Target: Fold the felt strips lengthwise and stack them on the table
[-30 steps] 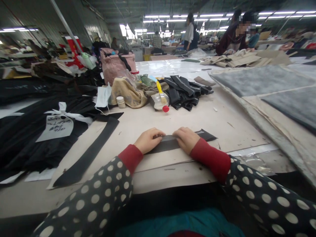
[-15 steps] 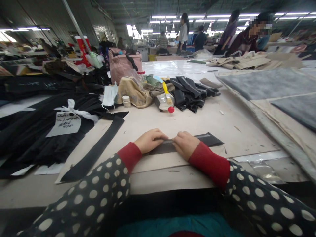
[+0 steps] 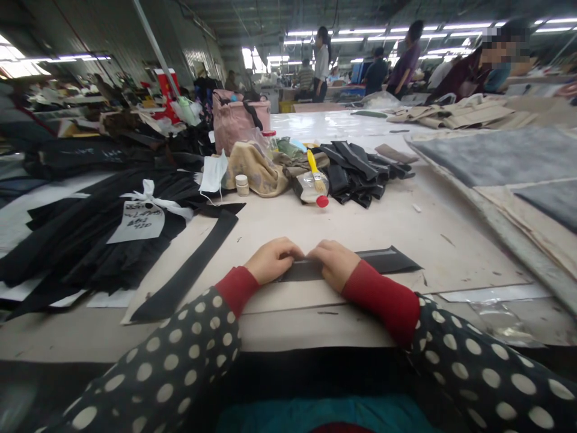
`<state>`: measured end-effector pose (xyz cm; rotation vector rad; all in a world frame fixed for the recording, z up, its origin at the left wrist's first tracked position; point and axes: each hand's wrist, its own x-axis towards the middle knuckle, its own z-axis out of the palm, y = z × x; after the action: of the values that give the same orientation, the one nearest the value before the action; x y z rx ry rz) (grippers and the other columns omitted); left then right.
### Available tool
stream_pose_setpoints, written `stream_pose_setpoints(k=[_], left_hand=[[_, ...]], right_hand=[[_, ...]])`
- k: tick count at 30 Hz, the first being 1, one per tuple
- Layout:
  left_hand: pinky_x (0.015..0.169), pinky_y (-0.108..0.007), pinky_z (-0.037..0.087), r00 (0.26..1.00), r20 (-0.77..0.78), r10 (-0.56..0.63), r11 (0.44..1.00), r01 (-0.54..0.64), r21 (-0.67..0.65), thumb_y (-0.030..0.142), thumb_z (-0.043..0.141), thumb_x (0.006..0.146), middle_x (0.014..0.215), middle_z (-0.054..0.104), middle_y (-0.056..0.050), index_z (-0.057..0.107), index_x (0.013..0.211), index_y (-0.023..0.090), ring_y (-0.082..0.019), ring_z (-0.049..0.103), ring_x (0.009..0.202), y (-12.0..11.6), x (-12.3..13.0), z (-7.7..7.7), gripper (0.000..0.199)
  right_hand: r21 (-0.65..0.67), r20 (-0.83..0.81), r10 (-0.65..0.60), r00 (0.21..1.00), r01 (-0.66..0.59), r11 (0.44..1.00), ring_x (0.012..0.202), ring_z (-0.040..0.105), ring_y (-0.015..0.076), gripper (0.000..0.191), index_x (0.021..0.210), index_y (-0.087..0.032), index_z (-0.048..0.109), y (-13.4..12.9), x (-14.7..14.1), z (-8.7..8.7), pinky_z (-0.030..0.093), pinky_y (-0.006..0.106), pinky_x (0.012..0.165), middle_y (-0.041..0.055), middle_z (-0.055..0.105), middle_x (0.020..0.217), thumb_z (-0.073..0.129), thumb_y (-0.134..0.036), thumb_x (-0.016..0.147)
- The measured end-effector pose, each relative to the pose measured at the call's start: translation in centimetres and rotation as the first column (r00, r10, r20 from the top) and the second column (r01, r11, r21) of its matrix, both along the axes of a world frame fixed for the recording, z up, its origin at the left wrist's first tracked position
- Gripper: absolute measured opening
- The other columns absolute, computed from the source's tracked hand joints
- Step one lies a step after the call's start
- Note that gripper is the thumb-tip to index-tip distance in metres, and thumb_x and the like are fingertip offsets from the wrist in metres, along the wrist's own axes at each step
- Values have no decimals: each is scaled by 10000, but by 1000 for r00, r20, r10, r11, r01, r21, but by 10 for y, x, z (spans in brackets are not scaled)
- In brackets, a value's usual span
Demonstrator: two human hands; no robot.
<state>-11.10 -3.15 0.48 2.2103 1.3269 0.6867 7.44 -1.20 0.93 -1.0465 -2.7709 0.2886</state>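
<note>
A narrow black fabric strip (image 3: 387, 260) lies flat on the beige table (image 3: 360, 228) close to its front edge. My left hand (image 3: 273, 260) presses on the strip's left part with curled fingers. Right beside it my right hand (image 3: 336, 264) pinches the strip's upper edge, fingertips almost touching the left hand's. The strip's pointed right end sticks out past my right hand. Both arms wear dotted sleeves with red cuffs.
A long black band (image 3: 189, 270) and a heap of black cloth with a paper tag (image 3: 137, 221) lie at left. Behind are a glue bottle with brush (image 3: 314, 183), folded black pieces (image 3: 360, 168), a small jar (image 3: 242, 184) and a pink bag (image 3: 238, 120). Grey sheets (image 3: 505, 156) cover the right. People stand far back.
My hands have drawn slightly closer together on the strip, and the camera has turned a little left, shifting the whole scene rightward.
</note>
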Motion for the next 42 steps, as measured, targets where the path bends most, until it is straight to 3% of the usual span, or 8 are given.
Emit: stream_pose_setpoints(k=[6,14,22,26,29,33,38,42], left_hand=[[820,-271,392,952,-295,-80,985,121,125,20,369,722,894,554,-34,599,890,176,-143,491,867,-7,0,9,324],[786,-300,399,881,-473,9,980,86,178,285,418,823,904,521,-39,560,929,191,-161,477,841,-25,9,20,201],[838,-309,391,964,-261,57,998,-55,17,268,536,727,1021,520,-57,478,1105,185,-177,490,921,-12,5,15,391],[745,-270,420,992,-123,34,986,-54,-160,216,557,680,882,553,-22,441,1170,188,-143,521,777,3,11,18,505],[668,-242,422,1000,21,-8,967,13,-253,192,551,670,770,536,9,407,1202,178,-115,509,680,18,21,18,551],[632,-220,413,977,192,-90,958,137,-250,183,566,655,715,522,25,375,1225,156,-102,501,650,35,35,10,602],[650,-221,404,980,199,0,987,32,-156,219,558,674,726,539,17,407,1205,159,-109,505,677,41,32,0,556],[622,-209,396,988,145,48,987,-25,-158,180,528,675,747,550,12,452,1160,163,-103,500,659,40,19,0,491]], right_hand=[[154,162,8,987,-33,988,808,451,197,246,882,-130,599,-8,-8,-2,364,314,759,97,529,844,386,-84,766],[170,62,-28,998,18,985,765,470,176,242,887,-148,629,-2,15,-7,380,305,751,86,550,817,403,-205,822],[100,154,30,988,-46,994,782,518,182,283,1000,-153,610,4,74,9,401,301,736,105,575,874,467,-185,758],[-161,281,80,956,-35,986,670,548,167,255,926,-188,644,-2,79,31,398,265,600,74,606,789,531,-267,712],[-320,195,32,980,33,947,564,531,139,275,901,-206,640,3,69,37,371,251,541,22,606,652,538,-371,705],[-384,-46,-173,984,142,912,548,500,122,365,947,-142,568,28,41,23,366,243,530,11,578,635,540,-400,690],[-605,-231,-244,942,57,795,546,464,91,245,870,-141,505,54,21,-8,366,212,511,-32,509,611,536,-273,666],[-432,-298,-203,933,58,900,575,453,97,222,868,-152,532,57,26,-15,381,233,555,-12,523,669,518,-232,661]])
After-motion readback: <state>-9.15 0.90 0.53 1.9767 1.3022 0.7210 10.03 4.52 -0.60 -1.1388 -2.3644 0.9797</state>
